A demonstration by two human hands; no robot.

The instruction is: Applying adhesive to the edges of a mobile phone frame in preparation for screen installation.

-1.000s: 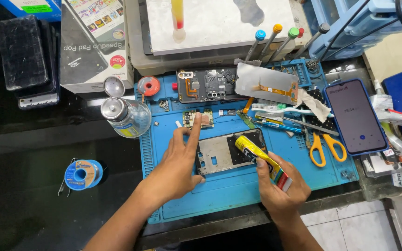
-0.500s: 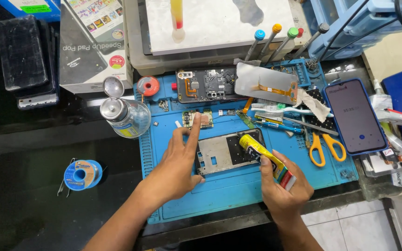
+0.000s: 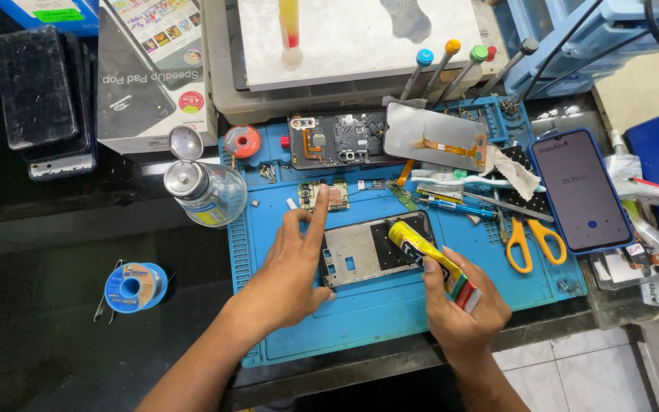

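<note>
While the left hand (image 3: pixel 293 267) steadies the phone frame (image 3: pixel 375 248) on the blue mat (image 3: pixel 390 305), its fingers lie spread, gripping nothing. The right hand (image 3: pixel 463 309) has its fingers closed around a yellow glue tube (image 3: pixel 430 255), nozzle at the frame's upper right edge.

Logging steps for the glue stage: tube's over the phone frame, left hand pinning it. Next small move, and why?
Probably run the yellow glue tube in the right hand along the phone frame edge: its nozzle sits at the frame's upper right corner, and the left hand braces the frame's left side.
</note>
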